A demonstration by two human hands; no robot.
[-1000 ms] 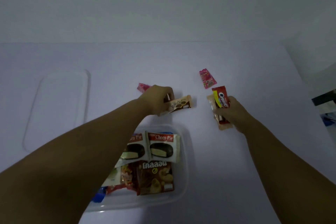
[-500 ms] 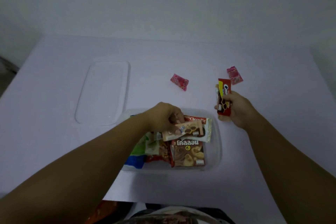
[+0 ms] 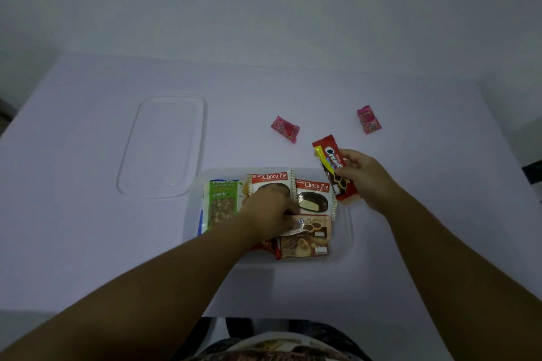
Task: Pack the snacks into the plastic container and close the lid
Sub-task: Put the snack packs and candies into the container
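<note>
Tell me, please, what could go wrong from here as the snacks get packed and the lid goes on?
The right hand holds the red cookie pack and a paler pack beneath it; that one could slip. The container already looks crowded where the left hand sets the peach wafer pack on top, so the lid may not seat flat. Two pink candies lie farther back on the table and may be forgotten.
</note>
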